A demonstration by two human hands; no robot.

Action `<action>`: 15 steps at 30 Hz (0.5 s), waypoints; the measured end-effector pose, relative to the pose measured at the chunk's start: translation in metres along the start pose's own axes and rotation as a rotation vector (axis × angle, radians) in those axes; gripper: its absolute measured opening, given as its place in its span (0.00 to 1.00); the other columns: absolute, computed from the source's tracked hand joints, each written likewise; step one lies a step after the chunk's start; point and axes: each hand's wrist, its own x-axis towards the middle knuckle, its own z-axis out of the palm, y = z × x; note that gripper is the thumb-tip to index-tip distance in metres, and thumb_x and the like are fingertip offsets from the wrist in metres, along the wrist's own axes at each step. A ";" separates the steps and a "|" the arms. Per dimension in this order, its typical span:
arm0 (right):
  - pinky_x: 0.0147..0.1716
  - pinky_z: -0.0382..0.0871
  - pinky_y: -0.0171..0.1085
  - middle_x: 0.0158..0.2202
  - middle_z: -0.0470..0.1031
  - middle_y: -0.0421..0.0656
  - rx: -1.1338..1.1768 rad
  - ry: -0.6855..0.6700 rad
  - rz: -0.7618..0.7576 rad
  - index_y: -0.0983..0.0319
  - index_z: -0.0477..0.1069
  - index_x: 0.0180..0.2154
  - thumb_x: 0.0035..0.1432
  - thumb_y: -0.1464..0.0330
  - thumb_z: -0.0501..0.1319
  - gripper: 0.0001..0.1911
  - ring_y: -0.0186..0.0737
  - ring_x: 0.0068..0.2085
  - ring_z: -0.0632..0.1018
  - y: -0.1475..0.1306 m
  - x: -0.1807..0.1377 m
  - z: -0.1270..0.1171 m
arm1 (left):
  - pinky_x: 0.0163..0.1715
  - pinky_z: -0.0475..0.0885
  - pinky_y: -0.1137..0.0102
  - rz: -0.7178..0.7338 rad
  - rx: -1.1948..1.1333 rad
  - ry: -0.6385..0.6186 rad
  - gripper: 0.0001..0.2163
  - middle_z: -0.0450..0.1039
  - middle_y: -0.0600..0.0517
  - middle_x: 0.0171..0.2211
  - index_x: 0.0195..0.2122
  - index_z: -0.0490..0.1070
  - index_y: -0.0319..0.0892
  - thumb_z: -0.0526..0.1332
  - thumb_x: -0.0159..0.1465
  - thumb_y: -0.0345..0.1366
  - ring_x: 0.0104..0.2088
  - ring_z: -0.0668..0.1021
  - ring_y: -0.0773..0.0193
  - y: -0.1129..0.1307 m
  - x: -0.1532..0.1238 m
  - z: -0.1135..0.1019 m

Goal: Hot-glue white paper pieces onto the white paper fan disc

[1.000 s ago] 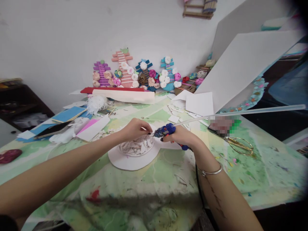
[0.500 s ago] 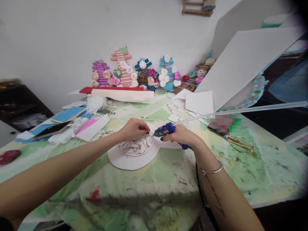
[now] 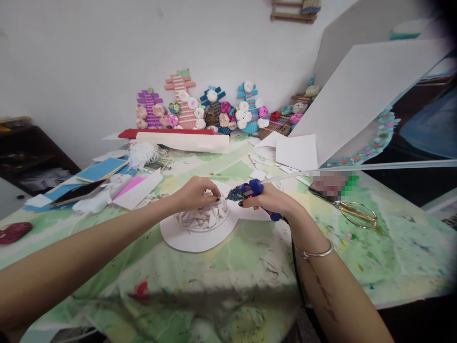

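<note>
A blue hot glue gun (image 3: pixel 246 189) is held in my right hand (image 3: pixel 273 200), a long clear glue stick (image 3: pixel 350 167) jutting from its back. Its nozzle points left, close to my left fingertips. My left hand (image 3: pixel 198 193) rests over a round bed of small white chips (image 3: pixel 200 218), thumb and forefinger pinched at its right edge; whatever they hold is too small to make out. The chips lie inside a raised ring on a white cardboard shape (image 3: pixel 196 244), whose narrower part extends right beneath the glue gun.
Gold-handled scissors (image 3: pixel 357 214) lie at the right, beside a pixelated item. Coloured sheets (image 3: pixel 103 169) and a white string bundle (image 3: pixel 143 155) are at the left. Decorated guitar-like crafts (image 3: pixel 182 102) lean on the wall. A large white board (image 3: pixel 350 95) stands at the right.
The glue gun's nozzle has drawn slightly back from my left fingertips and its glue stick sits a little lower. My left hand has shifted slightly left.
</note>
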 end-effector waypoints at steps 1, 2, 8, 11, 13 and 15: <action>0.21 0.62 0.31 0.23 0.72 0.41 0.004 -0.003 -0.004 0.63 0.72 0.25 0.41 0.62 0.63 0.11 0.35 0.25 0.71 0.000 0.000 0.000 | 0.34 0.69 0.74 0.004 0.002 0.000 0.06 0.78 0.52 0.29 0.29 0.77 0.41 0.60 0.54 0.33 0.32 0.77 0.65 0.000 0.000 0.000; 0.21 0.63 0.31 0.23 0.72 0.41 0.007 -0.012 -0.008 0.63 0.72 0.25 0.40 0.62 0.63 0.11 0.35 0.25 0.71 0.000 0.000 0.000 | 0.35 0.68 0.74 0.007 0.002 0.001 0.06 0.78 0.52 0.30 0.29 0.77 0.42 0.60 0.54 0.33 0.33 0.77 0.65 0.000 0.000 0.000; 0.20 0.62 0.30 0.24 0.73 0.41 0.006 -0.017 0.002 0.63 0.72 0.26 0.41 0.62 0.63 0.11 0.34 0.25 0.71 0.000 0.001 0.000 | 0.34 0.68 0.74 -0.051 0.021 0.025 0.06 0.78 0.53 0.29 0.29 0.77 0.42 0.60 0.54 0.32 0.32 0.77 0.66 0.002 0.002 -0.001; 0.20 0.62 0.31 0.24 0.73 0.42 0.005 -0.002 0.018 0.63 0.73 0.27 0.40 0.61 0.63 0.12 0.35 0.25 0.71 0.000 0.001 0.000 | 0.33 0.68 0.74 -0.079 0.035 0.045 0.06 0.78 0.53 0.29 0.30 0.77 0.42 0.61 0.53 0.32 0.32 0.77 0.65 0.002 0.003 -0.001; 0.20 0.62 0.31 0.24 0.73 0.42 0.007 -0.008 0.020 0.63 0.72 0.26 0.40 0.61 0.63 0.12 0.35 0.25 0.72 0.000 0.001 0.001 | 0.33 0.68 0.74 -0.077 0.024 0.057 0.06 0.78 0.53 0.29 0.30 0.78 0.42 0.61 0.53 0.31 0.32 0.77 0.66 0.002 0.004 -0.001; 0.20 0.62 0.31 0.23 0.73 0.41 -0.001 0.001 0.029 0.63 0.72 0.26 0.40 0.62 0.63 0.11 0.36 0.25 0.72 -0.001 0.001 0.001 | 0.33 0.68 0.74 -0.068 0.003 0.062 0.06 0.78 0.53 0.28 0.29 0.78 0.43 0.61 0.53 0.31 0.31 0.76 0.66 0.001 0.005 0.000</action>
